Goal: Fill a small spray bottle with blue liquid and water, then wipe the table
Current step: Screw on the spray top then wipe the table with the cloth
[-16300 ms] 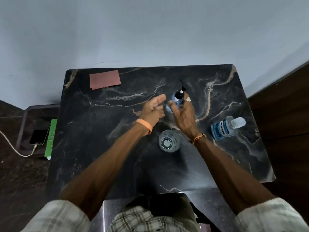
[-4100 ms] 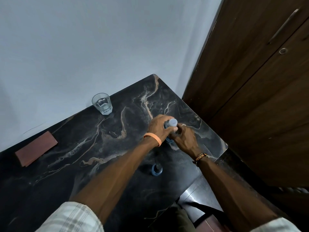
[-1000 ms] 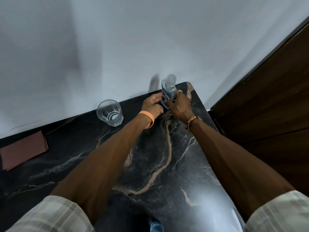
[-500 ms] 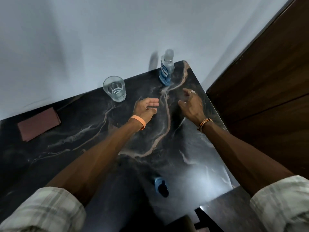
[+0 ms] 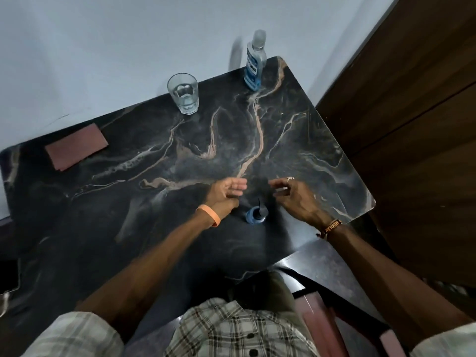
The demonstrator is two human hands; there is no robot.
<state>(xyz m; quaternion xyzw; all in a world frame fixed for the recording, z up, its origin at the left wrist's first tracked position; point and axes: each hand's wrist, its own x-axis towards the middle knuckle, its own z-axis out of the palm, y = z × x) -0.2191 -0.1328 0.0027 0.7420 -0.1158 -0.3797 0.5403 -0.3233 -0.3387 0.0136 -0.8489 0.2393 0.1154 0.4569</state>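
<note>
A small spray bottle (image 5: 255,215) with blue liquid and a black nozzle stands upright on the black marble table (image 5: 128,207), near its front edge. My left hand (image 5: 224,195) hovers just left of it, fingers relaxed and empty. My right hand (image 5: 293,196) hovers just right of it, fingers loosely curled, holding nothing. The big bottle of blue liquid (image 5: 254,63) stands at the table's far right corner, cap on. A glass of water (image 5: 184,93) stands at the back edge. A reddish-brown cloth (image 5: 75,146) lies folded at the back left.
A grey wall runs behind the table and a dark wooden door (image 5: 412,119) stands close on the right. A dark stool top (image 5: 332,269) sits below the table's front right corner. A phone (image 5: 9,275) shows at the left edge.
Both hands let go of the big blue bottle at the far right corner and drew back toward me. They now flank the small spray bottle.
</note>
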